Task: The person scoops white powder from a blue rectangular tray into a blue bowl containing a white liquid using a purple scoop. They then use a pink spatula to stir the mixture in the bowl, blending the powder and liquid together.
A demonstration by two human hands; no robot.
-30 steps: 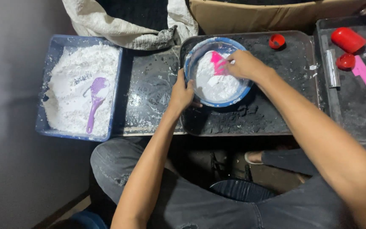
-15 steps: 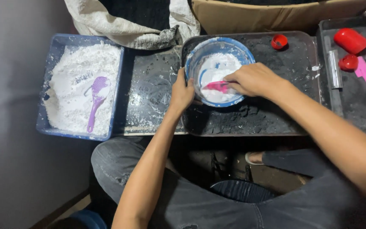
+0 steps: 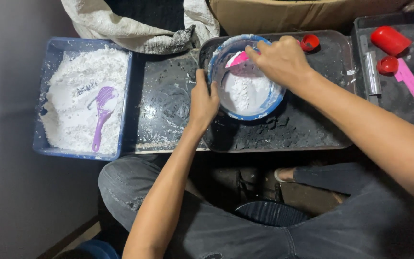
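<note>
Pink scoop (image 3: 237, 59) in powder bowl (image 3: 226, 103)

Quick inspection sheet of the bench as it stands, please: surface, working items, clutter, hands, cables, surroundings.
Surface: dark tray, smeared with black dust and white powder.
Job's things: blue bowl tilted, white powder inside; pink scoop in it.
Clutter: blue tub of white powder with purple scoop; red caps; pink spatula; metal strip.
Grippers: left hand grips the bowl's rim; right hand holds the pink scoop, fingers closed.
Cables: nothing seen.
Surroundings: white sack, cardboard box, grey wall on the left.
</note>
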